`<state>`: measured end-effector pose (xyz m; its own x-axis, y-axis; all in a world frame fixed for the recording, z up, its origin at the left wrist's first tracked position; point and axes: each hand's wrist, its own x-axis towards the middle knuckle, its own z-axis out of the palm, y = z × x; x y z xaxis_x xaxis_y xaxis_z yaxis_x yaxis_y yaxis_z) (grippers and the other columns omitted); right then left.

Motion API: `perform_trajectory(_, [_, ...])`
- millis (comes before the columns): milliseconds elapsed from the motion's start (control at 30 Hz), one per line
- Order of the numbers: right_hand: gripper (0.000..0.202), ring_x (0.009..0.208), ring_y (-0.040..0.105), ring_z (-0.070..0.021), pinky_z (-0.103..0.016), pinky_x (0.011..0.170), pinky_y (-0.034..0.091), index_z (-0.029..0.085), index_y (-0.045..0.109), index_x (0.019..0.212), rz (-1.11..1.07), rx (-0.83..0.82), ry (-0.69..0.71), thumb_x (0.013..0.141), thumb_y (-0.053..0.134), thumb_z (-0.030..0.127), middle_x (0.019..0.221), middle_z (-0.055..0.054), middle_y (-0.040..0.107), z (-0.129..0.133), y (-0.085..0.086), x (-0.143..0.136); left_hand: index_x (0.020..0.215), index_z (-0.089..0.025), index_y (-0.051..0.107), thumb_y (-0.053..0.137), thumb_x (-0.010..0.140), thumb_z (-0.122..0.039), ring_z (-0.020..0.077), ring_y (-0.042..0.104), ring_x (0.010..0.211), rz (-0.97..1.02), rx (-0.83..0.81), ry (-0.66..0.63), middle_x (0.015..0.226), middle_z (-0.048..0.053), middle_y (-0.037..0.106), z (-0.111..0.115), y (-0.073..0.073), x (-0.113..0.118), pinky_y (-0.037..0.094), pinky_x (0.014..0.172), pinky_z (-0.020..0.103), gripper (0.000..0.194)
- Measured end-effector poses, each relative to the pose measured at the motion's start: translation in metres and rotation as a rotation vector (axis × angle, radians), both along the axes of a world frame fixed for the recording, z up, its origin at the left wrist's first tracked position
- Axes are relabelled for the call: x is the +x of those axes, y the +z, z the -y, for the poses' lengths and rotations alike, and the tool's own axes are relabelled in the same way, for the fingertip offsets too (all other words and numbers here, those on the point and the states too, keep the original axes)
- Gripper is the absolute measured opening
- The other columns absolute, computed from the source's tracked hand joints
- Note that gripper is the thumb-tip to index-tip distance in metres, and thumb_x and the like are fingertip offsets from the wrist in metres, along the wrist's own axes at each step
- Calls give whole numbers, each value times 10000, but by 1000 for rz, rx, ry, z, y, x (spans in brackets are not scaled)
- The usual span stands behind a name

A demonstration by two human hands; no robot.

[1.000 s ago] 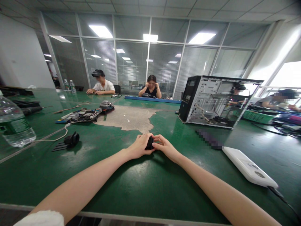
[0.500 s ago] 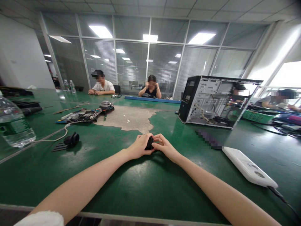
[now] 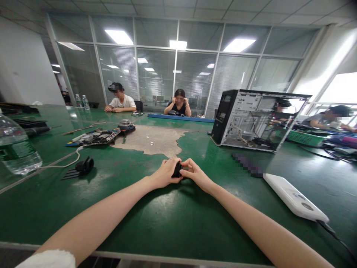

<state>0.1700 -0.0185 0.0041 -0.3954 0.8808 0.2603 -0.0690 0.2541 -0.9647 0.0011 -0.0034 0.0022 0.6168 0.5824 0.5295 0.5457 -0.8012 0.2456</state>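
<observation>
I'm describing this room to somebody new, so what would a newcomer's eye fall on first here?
Probably the black computer case, standing open-sided toward the right of the green table. Next, in the middle, the left grip holds a small black part, with the right grip touching its side. Just beyond, a pale, ragged patch interrupts the green.

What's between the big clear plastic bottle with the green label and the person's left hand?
In the head view, a black part with flat prongs and a thin whitish cord lie between the bottle and the left hand.
</observation>
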Motion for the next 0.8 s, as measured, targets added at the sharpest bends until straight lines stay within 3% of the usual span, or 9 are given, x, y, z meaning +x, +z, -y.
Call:
perform_trajectory(300, [359,784,547,-128,-299,711,439,226,455,944,56,-52,-46,646,638,305,928,-10,522,-2,-4,1,1159,-187,258,539,719,-339,223,449,1033,-16,-2,-9,1130,90,456,0,1,0,309,866,380,544])
perform_trajectory(533, [357,844,538,-137,-287,725,438,220,428,852,4,-5,41,602,682,238,890,7,537,-1,-1,2,1157,-191,257,568,691,-333,222,454,1023,-15,-5,-8,1126,83,456,-1,-1,-1,303,867,379,578])
perform_trajectory(800, [260,732,533,-105,-259,658,447,214,446,841,13,-16,-14,668,622,295,873,9,533,-1,-2,1,1152,-197,264,544,714,-374,227,459,1023,-3,-13,-2,1134,88,456,1,1,0,304,863,380,549])
